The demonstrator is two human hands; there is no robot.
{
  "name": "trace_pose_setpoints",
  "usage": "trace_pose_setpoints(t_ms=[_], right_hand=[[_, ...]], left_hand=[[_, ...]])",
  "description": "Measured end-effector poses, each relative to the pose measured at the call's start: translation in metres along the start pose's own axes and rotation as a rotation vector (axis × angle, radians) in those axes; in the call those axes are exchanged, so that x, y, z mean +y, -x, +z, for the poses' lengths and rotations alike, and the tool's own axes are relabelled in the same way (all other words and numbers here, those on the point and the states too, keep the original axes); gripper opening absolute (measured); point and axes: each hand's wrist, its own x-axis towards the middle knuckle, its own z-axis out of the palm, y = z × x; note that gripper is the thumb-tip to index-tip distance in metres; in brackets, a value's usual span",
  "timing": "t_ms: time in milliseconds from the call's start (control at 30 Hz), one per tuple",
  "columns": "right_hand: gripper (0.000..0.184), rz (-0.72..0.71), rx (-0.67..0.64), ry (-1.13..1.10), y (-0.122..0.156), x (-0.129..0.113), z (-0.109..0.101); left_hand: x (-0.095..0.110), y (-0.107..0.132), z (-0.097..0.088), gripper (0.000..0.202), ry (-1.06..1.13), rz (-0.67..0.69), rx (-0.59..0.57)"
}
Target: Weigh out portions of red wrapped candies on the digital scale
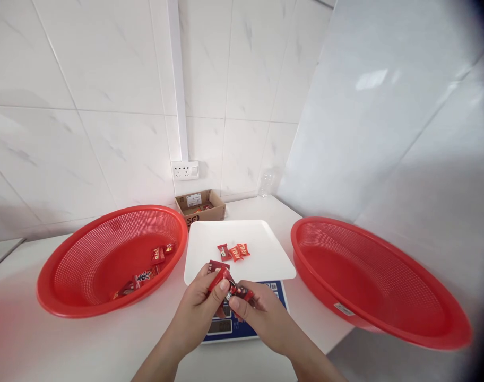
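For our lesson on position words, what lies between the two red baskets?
Between them, the head view shows a scale with a white tray bearing small red packets; the left hand and right hand hold more packets in front.

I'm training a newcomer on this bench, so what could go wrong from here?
The left hand and right hand clutch several packets together, so one might slip onto the scale below. The red basket on the right seems to jut past the table; a knock could perhaps tip it.
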Motion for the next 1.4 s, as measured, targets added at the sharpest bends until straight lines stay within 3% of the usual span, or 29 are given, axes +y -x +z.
trace_pose_setpoints(t_ms=[167,367,500,633,767,900,1133,1400], right_hand=[[0.037,0.066,0.054,-0.005,0.000,0.005,0.005],[0.038,0.129,0.168,-0.060,-0.006,0.013,0.001],[0.032,0.175,0.277,0.145,-0.009,0.014,-0.020],[0.025,0.260,0.254,0.383,-0.014,0.019,-0.042],[0.026,0.306,0.235,0.554,-0.024,0.027,-0.054],[0.039,0.228,0.359,0.779,-0.031,0.035,-0.059],[0.035,0.104,0.216,0.746,-0.032,0.046,-0.046],[0.041,0.112,0.256,0.905,-0.045,0.051,-0.048]], left_hand=[[0.001,0.001,0.001,0.039,-0.059,0.017,0.088],[-0.004,-0.002,-0.001,0.038,-0.090,-0.010,0.102],[-0.006,-0.004,-0.011,0.040,-0.043,-0.030,0.274],[-0.002,-0.004,-0.020,0.045,0.010,-0.070,0.386],[0.001,-0.004,-0.023,0.046,0.027,-0.093,0.393],[0.001,-0.004,-0.023,0.047,0.029,-0.096,0.383],[-0.003,-0.005,-0.023,0.044,0.040,-0.064,0.373],[-0.001,-0.003,-0.023,0.045,0.034,-0.069,0.364]])
